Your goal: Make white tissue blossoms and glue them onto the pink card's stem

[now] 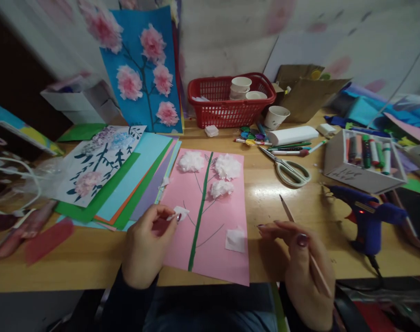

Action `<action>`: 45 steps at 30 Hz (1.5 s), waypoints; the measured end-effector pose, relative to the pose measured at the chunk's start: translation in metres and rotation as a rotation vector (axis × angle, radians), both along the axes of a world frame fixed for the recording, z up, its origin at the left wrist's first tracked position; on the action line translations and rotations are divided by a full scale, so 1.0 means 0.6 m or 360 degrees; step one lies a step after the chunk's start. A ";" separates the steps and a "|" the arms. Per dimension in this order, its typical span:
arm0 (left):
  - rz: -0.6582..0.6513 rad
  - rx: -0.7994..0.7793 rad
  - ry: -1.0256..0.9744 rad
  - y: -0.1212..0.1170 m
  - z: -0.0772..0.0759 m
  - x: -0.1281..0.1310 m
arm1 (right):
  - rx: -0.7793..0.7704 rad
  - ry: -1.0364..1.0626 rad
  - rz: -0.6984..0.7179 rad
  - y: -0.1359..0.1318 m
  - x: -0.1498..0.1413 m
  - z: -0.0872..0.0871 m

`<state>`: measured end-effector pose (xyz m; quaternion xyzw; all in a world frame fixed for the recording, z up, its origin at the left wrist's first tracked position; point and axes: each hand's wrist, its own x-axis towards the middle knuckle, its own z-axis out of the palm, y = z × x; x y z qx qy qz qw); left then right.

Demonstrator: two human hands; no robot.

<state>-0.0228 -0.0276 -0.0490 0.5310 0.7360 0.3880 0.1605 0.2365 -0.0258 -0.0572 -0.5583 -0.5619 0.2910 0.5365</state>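
nearest, at 4 o'clock from the pink sheet's [215,253] centre, the right grip [304,272] cradles a pencil [288,211]; at 8 o'clock the left grip [145,251] pinches a tissue scrap [182,212] above the paper. something this thin probably wants light fingertip pressure. at 5 o'clock the sheet's corner reaches the counter [261,177] edge; more room lies at 3 o'clock, before the glue gun [367,221].

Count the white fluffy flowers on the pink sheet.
3: one flower at the upper left of the pink sheet, a second flower across the green stem at upper right, and a third flower just below the second. None looks hidden.
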 end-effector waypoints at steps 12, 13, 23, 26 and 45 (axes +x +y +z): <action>-0.0755 -0.0130 0.0251 0.007 0.011 0.146 | -0.0156 -0.0352 0.0578 0.014 0.000 0.000; -0.0746 -0.0156 0.0240 0.010 0.010 0.146 | -0.0164 -0.0365 0.0597 0.014 0.001 0.001; -0.0547 -0.0333 -0.0950 0.009 0.018 0.123 | -0.0301 0.0138 0.0680 0.005 -0.011 0.015; -0.0451 -0.0402 -0.1227 0.012 0.023 0.126 | -0.0337 0.0240 0.0665 0.001 -0.019 0.017; -0.0335 -0.0022 -0.0189 -0.011 0.037 0.073 | -0.0333 0.0354 0.0579 -0.003 -0.019 0.016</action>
